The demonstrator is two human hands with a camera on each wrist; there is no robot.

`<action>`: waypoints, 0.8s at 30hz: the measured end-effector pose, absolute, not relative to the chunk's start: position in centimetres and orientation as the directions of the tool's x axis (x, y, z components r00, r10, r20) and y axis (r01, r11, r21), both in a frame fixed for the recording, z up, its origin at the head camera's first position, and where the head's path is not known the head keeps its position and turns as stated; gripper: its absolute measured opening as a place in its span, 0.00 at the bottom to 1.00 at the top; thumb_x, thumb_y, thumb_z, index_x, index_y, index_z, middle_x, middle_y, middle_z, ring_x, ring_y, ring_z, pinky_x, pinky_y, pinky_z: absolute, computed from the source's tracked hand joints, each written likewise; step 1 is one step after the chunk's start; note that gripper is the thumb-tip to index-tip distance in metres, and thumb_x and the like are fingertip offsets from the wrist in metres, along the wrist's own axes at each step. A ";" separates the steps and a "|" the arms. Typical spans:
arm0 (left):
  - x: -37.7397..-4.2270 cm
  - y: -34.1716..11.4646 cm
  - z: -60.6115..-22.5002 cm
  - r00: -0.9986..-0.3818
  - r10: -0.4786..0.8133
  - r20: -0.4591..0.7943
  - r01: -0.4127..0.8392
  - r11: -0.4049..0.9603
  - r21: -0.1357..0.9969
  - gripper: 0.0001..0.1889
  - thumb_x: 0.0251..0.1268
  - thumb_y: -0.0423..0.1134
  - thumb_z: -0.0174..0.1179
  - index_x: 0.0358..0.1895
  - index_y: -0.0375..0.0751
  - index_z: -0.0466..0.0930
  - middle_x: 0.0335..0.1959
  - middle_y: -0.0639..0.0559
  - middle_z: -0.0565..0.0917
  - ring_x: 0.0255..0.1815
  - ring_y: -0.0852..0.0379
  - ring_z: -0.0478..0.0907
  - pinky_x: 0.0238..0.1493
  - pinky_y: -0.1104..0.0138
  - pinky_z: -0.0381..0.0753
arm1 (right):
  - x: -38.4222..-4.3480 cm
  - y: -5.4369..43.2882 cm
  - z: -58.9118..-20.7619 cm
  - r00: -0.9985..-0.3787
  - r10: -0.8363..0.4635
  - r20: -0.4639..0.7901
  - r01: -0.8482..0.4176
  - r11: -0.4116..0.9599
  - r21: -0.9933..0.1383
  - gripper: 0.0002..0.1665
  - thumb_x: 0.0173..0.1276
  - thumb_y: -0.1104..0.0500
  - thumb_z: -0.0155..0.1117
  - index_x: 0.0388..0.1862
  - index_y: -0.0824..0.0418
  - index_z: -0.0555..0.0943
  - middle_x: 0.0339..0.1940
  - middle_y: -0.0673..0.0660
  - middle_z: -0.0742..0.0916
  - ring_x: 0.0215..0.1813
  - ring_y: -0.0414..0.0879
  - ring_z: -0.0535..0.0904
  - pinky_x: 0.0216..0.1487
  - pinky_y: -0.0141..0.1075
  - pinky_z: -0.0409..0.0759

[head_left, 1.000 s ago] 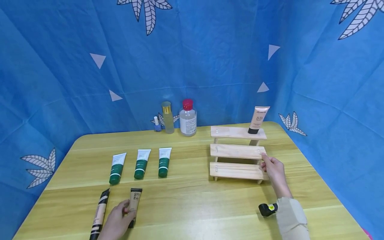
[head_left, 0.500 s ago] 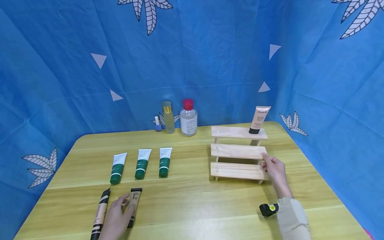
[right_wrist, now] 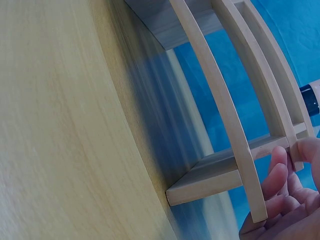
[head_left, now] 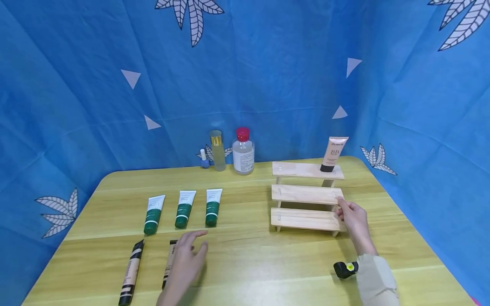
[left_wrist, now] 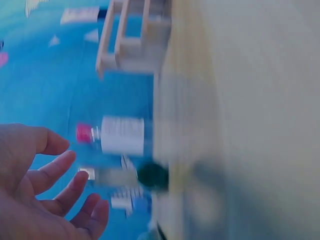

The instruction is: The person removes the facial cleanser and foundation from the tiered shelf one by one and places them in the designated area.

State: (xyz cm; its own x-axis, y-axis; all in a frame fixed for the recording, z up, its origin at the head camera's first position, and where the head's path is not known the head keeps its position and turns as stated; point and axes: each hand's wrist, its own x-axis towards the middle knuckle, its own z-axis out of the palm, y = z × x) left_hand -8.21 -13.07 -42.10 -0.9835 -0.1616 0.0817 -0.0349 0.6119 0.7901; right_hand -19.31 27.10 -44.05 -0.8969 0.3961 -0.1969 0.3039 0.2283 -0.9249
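Observation:
My left hand [head_left: 188,259] hovers over the table with its fingers spread, holding nothing. It partly covers a tan tube with a dark end [head_left: 169,267] lying below it. In the left wrist view, daylight shows between the thumb and fingers of the left hand [left_wrist: 55,185]. My right hand [head_left: 354,219] pinches the right end of the middle step of a three-tier wooden display stand [head_left: 306,194]. The right wrist view has the thumb and fingers [right_wrist: 276,181] around that board's end. A pink BB cream tube [head_left: 333,154] stands cap-down on the top step, at the right.
Three green-and-white tubes [head_left: 183,209] lie in a row at the left. A long black-and-pink tube [head_left: 131,274] lies in front of them. At the back stand a red-capped bottle [head_left: 243,157], a gold-capped bottle [head_left: 218,155] and a small nail polish bottle [head_left: 204,159]. A black object [head_left: 344,270] lies beside the right sleeve.
My left hand has left the tan tube, rising and moving right and away from me with its fingers spreading. The right hand stays on the stand. The whole view has shifted slightly.

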 end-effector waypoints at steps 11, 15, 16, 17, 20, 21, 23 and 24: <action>-10.7 -7.9 -41.8 -0.981 0.039 0.190 0.182 0.518 0.836 0.17 0.62 0.34 0.59 0.55 0.38 0.76 0.51 0.44 0.78 0.54 0.44 0.72 0.52 0.51 0.75 | -19.2 27.0 -44.0 -0.899 0.390 -0.201 0.300 0.212 -0.930 0.26 0.71 0.39 0.50 0.34 0.62 0.74 0.20 0.42 0.78 0.26 0.35 0.71 0.30 0.28 0.71; -11.5 -6.7 -42.0 -0.976 0.049 0.210 0.207 0.478 0.853 0.19 0.63 0.34 0.59 0.57 0.38 0.75 0.49 0.43 0.78 0.52 0.45 0.73 0.51 0.52 0.75 | -19.2 27.1 -44.0 -0.901 0.381 -0.205 0.301 0.211 -0.930 0.26 0.71 0.39 0.50 0.35 0.62 0.74 0.20 0.42 0.78 0.26 0.35 0.71 0.31 0.28 0.71; -11.7 -6.4 -42.1 -0.975 0.054 0.217 0.217 0.472 0.854 0.19 0.63 0.35 0.59 0.57 0.38 0.74 0.49 0.43 0.78 0.52 0.46 0.73 0.50 0.51 0.75 | -19.2 27.1 -44.0 -0.901 0.381 -0.205 0.301 0.212 -0.930 0.26 0.71 0.39 0.50 0.35 0.62 0.74 0.20 0.42 0.78 0.26 0.35 0.72 0.31 0.28 0.71; -11.9 -6.1 -42.1 -0.973 0.060 0.223 0.225 0.465 0.856 0.19 0.63 0.35 0.59 0.58 0.37 0.74 0.49 0.42 0.78 0.51 0.46 0.73 0.50 0.51 0.75 | -19.2 27.1 -44.0 -0.901 0.383 -0.203 0.301 0.215 -0.929 0.26 0.70 0.39 0.50 0.34 0.62 0.74 0.20 0.41 0.78 0.26 0.35 0.71 0.31 0.28 0.71; -12.5 -5.3 -42.2 -0.969 0.073 0.235 0.242 0.450 0.860 0.20 0.64 0.35 0.59 0.59 0.36 0.73 0.48 0.43 0.79 0.51 0.45 0.73 0.50 0.52 0.75 | -19.2 27.1 -43.9 -0.900 0.388 -0.199 0.301 0.221 -0.928 0.26 0.70 0.39 0.50 0.33 0.61 0.74 0.19 0.41 0.78 0.26 0.35 0.71 0.31 0.28 0.70; -12.8 -5.1 -42.2 -0.969 0.076 0.236 0.245 0.444 0.862 0.20 0.64 0.35 0.59 0.59 0.36 0.73 0.48 0.43 0.79 0.51 0.44 0.73 0.50 0.52 0.75 | -19.2 27.0 -43.9 -0.900 0.388 -0.199 0.301 0.222 -0.928 0.26 0.71 0.39 0.50 0.33 0.61 0.74 0.19 0.41 0.78 0.26 0.35 0.71 0.31 0.28 0.70; -13.2 -4.5 -42.1 -0.969 0.081 0.235 0.246 0.435 0.866 0.20 0.63 0.35 0.59 0.59 0.36 0.73 0.47 0.44 0.79 0.51 0.44 0.73 0.50 0.53 0.75 | -19.2 27.0 -43.9 -0.900 0.388 -0.199 0.301 0.221 -0.928 0.26 0.71 0.39 0.50 0.33 0.61 0.74 0.19 0.41 0.78 0.26 0.36 0.71 0.31 0.28 0.70; -13.5 -4.3 -42.1 -0.968 0.085 0.235 0.248 0.435 0.865 0.20 0.63 0.35 0.59 0.59 0.36 0.73 0.47 0.45 0.79 0.51 0.44 0.73 0.50 0.53 0.75 | -19.1 27.0 -43.9 -0.900 0.388 -0.200 0.301 0.220 -0.928 0.26 0.71 0.39 0.50 0.33 0.61 0.74 0.19 0.41 0.78 0.26 0.36 0.71 0.31 0.28 0.70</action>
